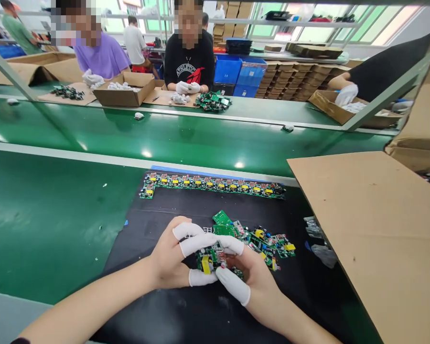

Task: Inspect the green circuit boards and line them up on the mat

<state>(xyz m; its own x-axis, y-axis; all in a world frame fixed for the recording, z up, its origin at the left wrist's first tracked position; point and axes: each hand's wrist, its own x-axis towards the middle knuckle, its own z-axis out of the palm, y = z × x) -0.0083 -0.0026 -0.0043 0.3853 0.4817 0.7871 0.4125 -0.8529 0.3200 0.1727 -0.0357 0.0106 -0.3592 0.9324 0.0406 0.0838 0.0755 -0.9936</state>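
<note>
Both my hands meet over the black mat [186, 310], with white covers on several fingertips. My left hand [179, 253] grips a small green circuit board [208, 260] with a yellow part, its thumb below and its fingers above. From the other side my right hand [247, 267] closes on the same board, thumb and fingers at its right edge. Just behind my hands lies a loose pile of circuit boards [261, 243], some with the bare green side up. Farther back, a row of circuit boards [215, 184] stands side by side, with one more board [146, 192] before its left end.
A large cardboard sheet [372, 229] juts in from the right, with clear plastic pieces [322, 248] by its edge. Beyond the mat runs a green conveyor belt [186, 138] carrying a few small white-wrapped pieces. Co-workers with gloved hands sit across it, beside open cardboard boxes [123, 95].
</note>
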